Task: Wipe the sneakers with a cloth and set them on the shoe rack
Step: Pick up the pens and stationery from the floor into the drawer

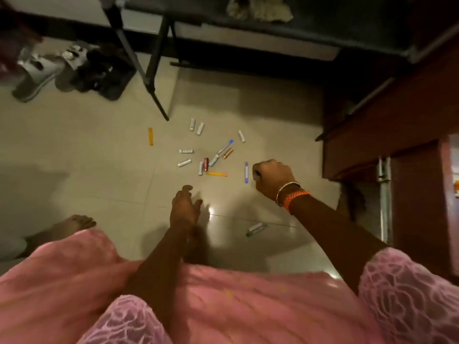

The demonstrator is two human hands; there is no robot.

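Dark shoes (104, 70) lie on the floor at the far left, beside a tripod leg (154, 70); blur hides whether they are sneakers. A pale crumpled cloth (258, 7) sits on the dark tabletop (323, 26) at the top. My left hand (185, 207) hangs over the floor in the middle, fingers loosely spread and holding nothing. My right hand (273, 177), with bangles at the wrist, is curled into a fist above the floor to the right; nothing shows in its grip. Both hands are far from the shoes and the cloth. No shoe rack is in view.
Grey sandals (37, 68) lie left of the dark shoes. Several batteries and markers (206, 160) are scattered on the tiled floor ahead of my hands. A wooden cabinet (397, 108) stands at the right. My bare foot (74, 224) is at the lower left.
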